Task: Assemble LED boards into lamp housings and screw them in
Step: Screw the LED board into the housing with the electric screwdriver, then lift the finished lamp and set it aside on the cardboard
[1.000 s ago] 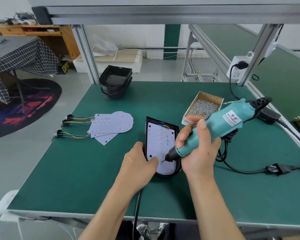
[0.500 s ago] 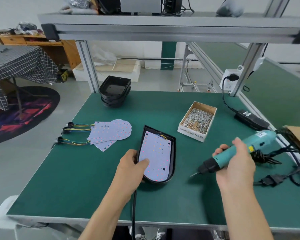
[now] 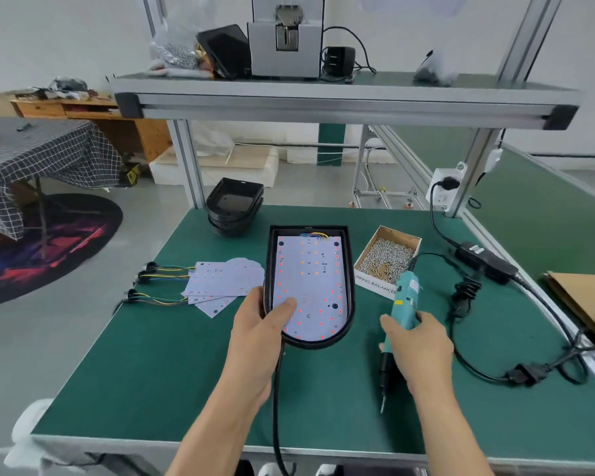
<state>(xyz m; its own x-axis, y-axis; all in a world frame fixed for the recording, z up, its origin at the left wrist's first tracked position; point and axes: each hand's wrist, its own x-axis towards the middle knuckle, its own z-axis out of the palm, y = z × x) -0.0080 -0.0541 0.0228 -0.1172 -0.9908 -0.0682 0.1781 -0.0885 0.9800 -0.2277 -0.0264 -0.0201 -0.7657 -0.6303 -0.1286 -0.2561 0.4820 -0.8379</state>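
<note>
— Where does the lamp housing (image 3: pixel 311 286) sit?
— Tilted up off the surface (image 3: pixel 172 355), long axis running away from the person, left hand (image 3: pixel 260 324) gripping its near-left rim.

— And the right hand (image 3: pixel 418 341)?
— Just beside it, wrapped around the electric screwdriver (image 3: pixel 401 317), bit pointing down.

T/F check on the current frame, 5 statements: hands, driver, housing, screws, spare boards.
1. The left hand holds the lamp housing with its thumb on the LED board. True.
2. The right hand holds the electric screwdriver with the bit on the board. False: the bit points down toward the table's near edge, clear of the housing.
3. The screw box lies right of the housing. True.
4. The spare LED boards are stacked inside the empty housings. False: they lie flat on the green mat, left of the held housing.
5. The screw box is empty. False: it is full of screws.
</note>
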